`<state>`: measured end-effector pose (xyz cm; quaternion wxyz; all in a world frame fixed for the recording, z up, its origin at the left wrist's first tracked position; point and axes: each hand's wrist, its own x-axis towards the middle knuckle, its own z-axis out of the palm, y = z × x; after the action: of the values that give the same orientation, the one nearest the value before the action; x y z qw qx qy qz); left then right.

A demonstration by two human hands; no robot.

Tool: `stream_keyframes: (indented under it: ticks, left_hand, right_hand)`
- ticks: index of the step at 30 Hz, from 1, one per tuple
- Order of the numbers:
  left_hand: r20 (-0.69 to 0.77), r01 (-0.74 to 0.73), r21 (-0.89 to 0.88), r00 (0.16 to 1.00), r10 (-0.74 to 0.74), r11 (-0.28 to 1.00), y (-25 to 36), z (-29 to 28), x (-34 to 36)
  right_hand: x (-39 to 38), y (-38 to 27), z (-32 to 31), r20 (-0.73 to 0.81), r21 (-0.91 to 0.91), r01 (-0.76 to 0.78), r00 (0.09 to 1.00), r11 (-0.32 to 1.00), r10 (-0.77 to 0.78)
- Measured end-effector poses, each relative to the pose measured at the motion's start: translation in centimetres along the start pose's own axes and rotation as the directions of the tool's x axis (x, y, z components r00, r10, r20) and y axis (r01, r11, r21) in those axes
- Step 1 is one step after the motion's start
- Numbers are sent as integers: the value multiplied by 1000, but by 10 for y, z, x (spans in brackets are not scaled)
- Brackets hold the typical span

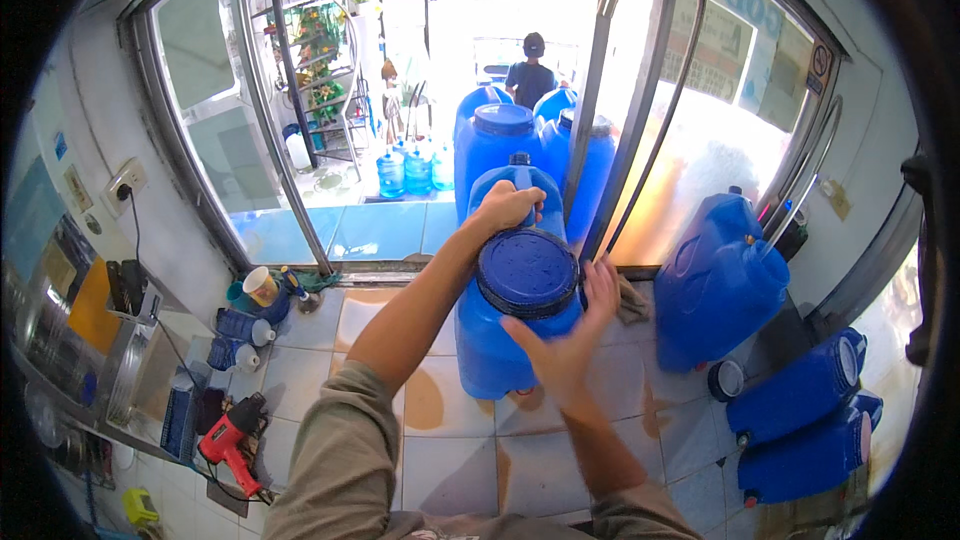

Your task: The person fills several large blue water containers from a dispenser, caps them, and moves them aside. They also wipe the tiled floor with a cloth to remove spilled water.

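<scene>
"What is held by the left hand (512, 206)?"

"The handle (524, 178) of a big blue jug (500, 352) is gripped by it; the fingers are curled shut, just past the round dark lid (528, 272)."

"And how is the right hand (572, 340) held?"

"It is held open, with the thumb and fingers spread, at the right side of the same jug; whether the jug is touched by it cannot be told."

"So where is the jug?"

"It is seen under the left hand and just left of the right hand; floor tiles (440, 470) are seen around it."

"What else can be seen?"

"Past the left hand, more blue jugs (500, 132) and a person in a cap (530, 80) are seen; well right of the right hand, another blue jug (710, 290) is seen; well left of both hands, a red heat gun (228, 442) is seen."
</scene>
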<state>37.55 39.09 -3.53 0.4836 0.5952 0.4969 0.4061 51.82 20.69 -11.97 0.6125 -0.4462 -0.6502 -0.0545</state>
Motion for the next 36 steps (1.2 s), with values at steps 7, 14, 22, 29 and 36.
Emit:
stream_keyframes:
  ticks: [7,14,22,29,36]
  left_hand:
    - [-259,54,-205,960,-108,977,-18,-18,-56]
    - [-421,-51,-535,881,-214,843,-22,-65,-95]
    - [-316,113,101,946,-76,988,-28,-177,-23]
    - [36,-198,671,971,235,715,-35,-232,64]
    - [94,-302,851,893,441,430,-12,-246,16]
  right_hand:
    - [-198,67,46,228,289,-515,856,807,465]
    - [-207,112,104,398,658,-449,889,604,227]
    - [-200,26,236,-128,213,-144,976,967,173]
    - [-161,34,334,-297,204,-163,929,965,220]
    - [-78,31,373,-232,157,-338,901,928,367]
